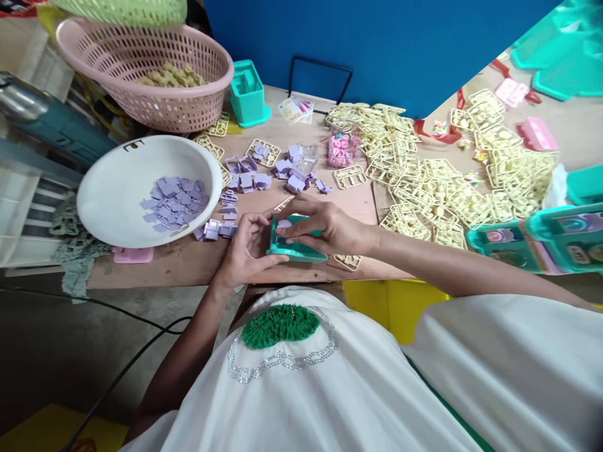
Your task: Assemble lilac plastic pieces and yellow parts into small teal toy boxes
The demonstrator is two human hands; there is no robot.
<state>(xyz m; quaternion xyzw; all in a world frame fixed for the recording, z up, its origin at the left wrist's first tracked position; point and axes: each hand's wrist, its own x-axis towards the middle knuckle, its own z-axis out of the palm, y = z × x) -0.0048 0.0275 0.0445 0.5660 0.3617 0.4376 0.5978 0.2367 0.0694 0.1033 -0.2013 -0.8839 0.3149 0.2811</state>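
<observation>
Our left hand (pixel 249 246) holds teal case (pixel 299 252) by its left end, near front edge of table (pixel 174 271). Right hand (pixel 323 225): fingers narrowed over case, at small lilac piece (pixel 283 223); whether pinching, we cannot tell. We should brace case, press evenly. Beyond: loose lilac parts (pixel 254 181), white bowl (pixel 115 201), cream frames (pixel 424 188).

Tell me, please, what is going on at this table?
A person's left hand steadies a teal plastic tray near the table's front edge, while the right hand reaches over it, fingers at a small purple piece. A white bowl of purple parts sits to the left; cream part frames lie heaped to the right.
</observation>
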